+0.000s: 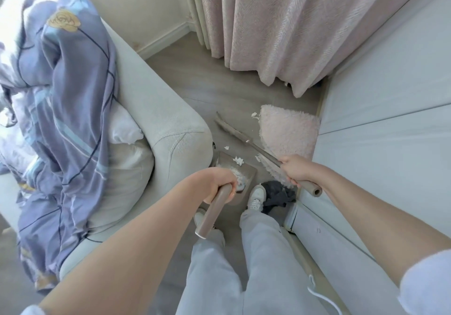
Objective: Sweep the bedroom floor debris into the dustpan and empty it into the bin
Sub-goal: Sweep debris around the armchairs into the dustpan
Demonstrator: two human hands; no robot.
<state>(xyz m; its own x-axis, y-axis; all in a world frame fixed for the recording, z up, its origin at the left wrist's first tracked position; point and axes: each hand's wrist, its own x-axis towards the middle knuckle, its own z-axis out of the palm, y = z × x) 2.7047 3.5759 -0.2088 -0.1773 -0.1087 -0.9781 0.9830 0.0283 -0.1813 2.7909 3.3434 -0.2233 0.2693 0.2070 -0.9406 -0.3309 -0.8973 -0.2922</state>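
Taupe dustpan (246, 168) on floor holding white scraps (238, 160); taupe broom (234, 132) angled, head beside more scraps.

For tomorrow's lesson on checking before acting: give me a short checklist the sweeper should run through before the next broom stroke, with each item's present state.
1. Left hand has a firm grip on the dustpan handle: ok.
2. Right hand grips the broom handle: ok.
3. Dustpan sits on the floor, mouth toward the debris: ok.
4. All paper scraps are in the pan: not ok; a scrap lies by the pink rug and another near the bed corner.
5. Broom head is behind those scraps: cannot tell.
6. Bin within reach: cannot tell, none in view.
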